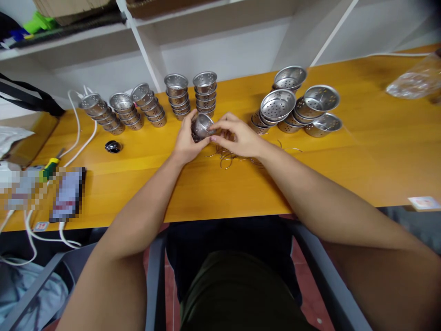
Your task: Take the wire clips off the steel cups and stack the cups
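A small perforated metal cup (203,123) is tilted in my left hand (185,142), whose fingers and thumb wrap round its side. A thin curved line, perhaps wire, crosses the cup's mouth. My right hand (241,135) reaches in from the right, with index finger and thumb closed together at the cup's rim. Whatever lies between those fingertips is too small to make out. Under and beside my right hand lies a loose pile of thin curved wire pieces (225,162), partly hidden by the hand.
Several stacks of perforated cups (206,94) stand along the back. Wider cups (277,105) are piled at right. A black rounded object (113,146), phone (69,193), white cables (77,149) and green-yellow screwdriver (50,168) lie left. A clear plastic bag (413,80) sits far right.
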A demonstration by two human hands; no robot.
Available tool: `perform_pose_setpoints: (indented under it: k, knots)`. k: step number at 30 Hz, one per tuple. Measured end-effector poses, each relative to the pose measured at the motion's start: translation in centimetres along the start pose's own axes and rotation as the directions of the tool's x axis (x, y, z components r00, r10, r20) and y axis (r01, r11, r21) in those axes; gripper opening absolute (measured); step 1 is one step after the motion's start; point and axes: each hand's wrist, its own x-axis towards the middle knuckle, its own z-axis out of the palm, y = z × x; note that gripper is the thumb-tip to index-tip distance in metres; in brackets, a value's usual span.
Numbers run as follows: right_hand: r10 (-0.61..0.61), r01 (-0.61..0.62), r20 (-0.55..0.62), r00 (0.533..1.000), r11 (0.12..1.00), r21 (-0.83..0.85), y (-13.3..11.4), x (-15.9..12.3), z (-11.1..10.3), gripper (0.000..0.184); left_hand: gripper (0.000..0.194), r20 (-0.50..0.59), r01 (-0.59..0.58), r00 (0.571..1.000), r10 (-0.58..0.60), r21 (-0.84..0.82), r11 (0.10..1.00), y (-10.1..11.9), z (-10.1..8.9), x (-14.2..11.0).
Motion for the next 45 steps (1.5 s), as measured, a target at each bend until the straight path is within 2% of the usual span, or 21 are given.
perform_pose_setpoints:
  k: [4, 7, 9, 11, 14, 19, 22, 24, 26, 28, 33, 37, 40, 45]
  knots:
    - [-0.008, 0.008, -0.031, 0.999, 1.000, 0.012, -0.3, 0.2, 0.3, 0.044, 0.125, 0.038, 0.007, 0.999, -0.007, 0.006, 1.000, 1.2, 0.0, 0.1]
    - [0.056, -0.051, -0.150, 0.987, 0.998, 0.041, -0.7, 0.2, -0.2, 0.047, 0.129, 0.033, 0.051, 0.998, -0.051, 0.020, 0.999, 1.3, 0.0, 0.1]
    - [0.118, -0.118, -0.244, 0.963, 0.993, 0.017, -0.5, 0.2, -0.7, 0.047, 0.136, 0.032, 0.101, 0.994, -0.101, 0.015, 0.995, 1.0, 0.0, 0.1]
    - [0.148, -0.176, -0.297, 0.943, 0.982, -0.071, 0.4, 0.3, -1.0, 0.041, 0.140, 0.036, 0.148, 0.988, -0.148, 0.002, 0.989, 0.6, -0.1, -0.1]
    - [0.195, -0.263, -0.284, 0.939, 0.938, -0.224, 2.8, 0.7, -1.0, 0.023, 0.135, 0.056, 0.198, 0.979, -0.198, -0.005, 0.980, 0.5, -0.4, -0.3]
    - [0.279, -0.355, -0.267, 0.922, 0.885, -0.303, 5.6, 1.7, -0.1, 0.010, 0.119, 0.067, 0.231, 0.971, -0.231, 0.010, 0.973, 1.8, -0.8, -0.2]
    - [0.261, -0.363, -0.318, 0.912, 0.874, -0.323, 5.2, 1.8, 0.1, 0.020, 0.112, 0.090, 0.240, 0.966, -0.244, 0.057, 0.969, 2.6, -1.0, -0.2]
    - [0.226, -0.352, -0.371, 0.901, 0.880, -0.318, 4.5, 1.6, 0.1, 0.030, 0.119, 0.114, 0.250, 0.959, -0.259, 0.089, 0.964, 2.7, -1.1, -0.2]
    - [0.208, -0.346, -0.398, 0.893, 0.884, -0.315, 3.9, 1.3, 0.2, 0.025, 0.132, 0.140, 0.268, 0.949, -0.281, 0.103, 0.958, 2.5, -1.3, -0.5]
    - [0.221, -0.346, -0.361, 0.906, 0.878, -0.331, 3.5, 1.2, 0.5, 0.016, 0.138, 0.143, 0.298, 0.940, -0.311, 0.103, 0.949, 2.0, -1.4, -0.7]
    - [0.247, -0.320, -0.244, 0.938, 0.886, -0.335, 3.8, 1.3, 0.7, 0.010, 0.129, 0.106, 0.349, 0.929, -0.355, 0.071, 0.934, 0.9, -1.5, -0.9]
    - [0.223, -0.296, -0.253, 0.941, 0.905, -0.304, 3.9, 1.3, 0.3, 0.006, 0.124, 0.059, 0.235, 0.970, -0.237, 0.035, 0.971, 0.8, -1.2, -0.7]
    - [0.261, -0.326, -0.240, 0.935, 0.898, -0.295, 3.9, 1.3, 0.1, 0.006, 0.121, 0.058, 0.130, 0.990, -0.131, 0.017, 0.991, 0.9, -0.9, -0.6]
    - [0.254, -0.296, -0.174, 0.952, 0.910, -0.290, 4.3, 1.2, 0.4, 0.010, 0.120, 0.090, 0.099, 0.991, -0.099, 0.012, 0.995, 0.7, -0.7, -0.6]
